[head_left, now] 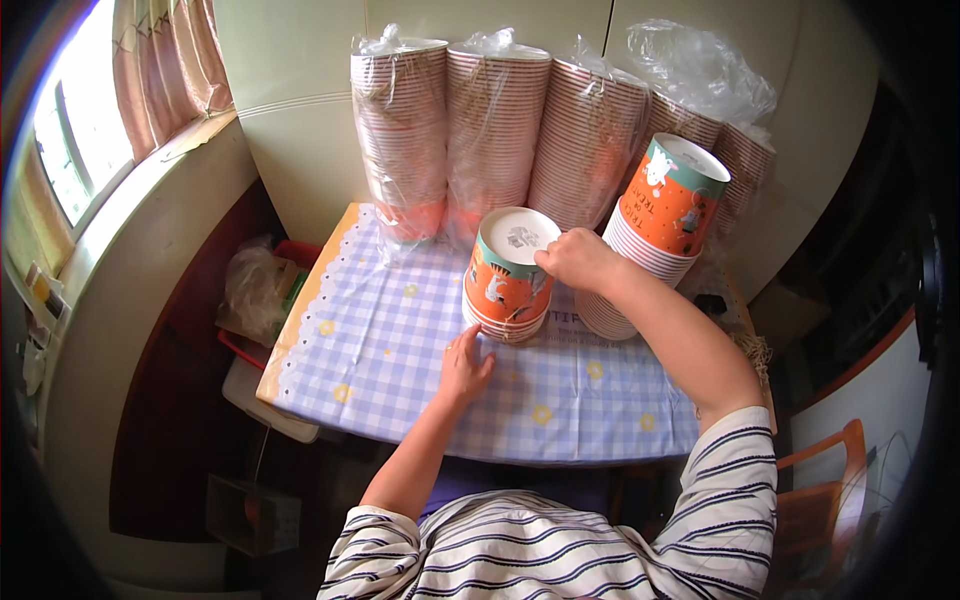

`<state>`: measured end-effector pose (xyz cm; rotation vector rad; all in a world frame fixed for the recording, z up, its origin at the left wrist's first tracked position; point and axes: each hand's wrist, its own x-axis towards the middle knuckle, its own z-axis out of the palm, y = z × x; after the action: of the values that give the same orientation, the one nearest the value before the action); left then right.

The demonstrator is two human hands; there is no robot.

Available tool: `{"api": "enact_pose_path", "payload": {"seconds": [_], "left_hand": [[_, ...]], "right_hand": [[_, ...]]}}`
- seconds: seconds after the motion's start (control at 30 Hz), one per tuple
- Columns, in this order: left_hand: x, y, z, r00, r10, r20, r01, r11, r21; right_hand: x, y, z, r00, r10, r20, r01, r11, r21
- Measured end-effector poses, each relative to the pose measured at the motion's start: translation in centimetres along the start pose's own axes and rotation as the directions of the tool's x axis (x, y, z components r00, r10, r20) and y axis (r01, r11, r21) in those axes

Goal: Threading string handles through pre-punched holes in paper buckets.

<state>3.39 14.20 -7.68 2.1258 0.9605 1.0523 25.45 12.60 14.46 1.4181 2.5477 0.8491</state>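
A short stack of orange and green paper buckets (pixel 508 285) stands upside down near the middle of the table, its white bases upward. My right hand (pixel 580 260) is closed at the upper right edge of the top bucket, with the fingertips partly hidden. At the lower left rims of the same stack, my left hand (pixel 466 368) has its fingers extended and a little apart, close against the rims. Just right of it rises a taller inverted stack of the same buckets (pixel 660 220), partly behind my right forearm.
Along the wall stand several tall bucket stacks (pixel 490 130) in clear plastic wrap. The table has a blue checked cloth (pixel 400 340). A red crate (pixel 245 345) with a plastic bag sits to the left, below table height. An orange wooden chair (pixel 820 500) is at the right.
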Motion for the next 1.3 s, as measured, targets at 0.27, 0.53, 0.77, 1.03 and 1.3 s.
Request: {"api": "enact_pose_path", "payload": {"seconds": [0.27,0.53,0.77,1.03,1.3], "left_hand": [[-0.1,0.3,-0.1,0.999,-0.013,0.042,0.013,1.0,-0.005],[-0.3,0.3,-0.1,0.999,0.05,0.019,-0.05,0.998,0.025],[-0.4,0.3,-0.2,0.999,0.008,0.04,-0.008,1.0,-0.012],[-0.5,0.4,-0.2,0.996,0.001,-0.089,-0.008,0.997,-0.079],[-1.6,5.7,-5.9,0.944,-0.033,-0.327,-0.143,0.856,-0.498]], "right_hand": [[-0.3,0.0,0.7,1.0,-0.002,-0.016,0.002,1.0,0.006],[-1.0,-0.4,0.8,0.999,0.02,-0.041,-0.019,1.0,0.023],[-3.3,-1.9,-0.4,0.97,0.227,-0.085,-0.22,0.972,0.089],[-9.9,-7.6,2.4,0.733,0.668,-0.13,-0.522,0.674,0.523],[-15.7,-21.7,5.1,0.585,0.801,0.128,-0.505,0.236,0.83]]}}
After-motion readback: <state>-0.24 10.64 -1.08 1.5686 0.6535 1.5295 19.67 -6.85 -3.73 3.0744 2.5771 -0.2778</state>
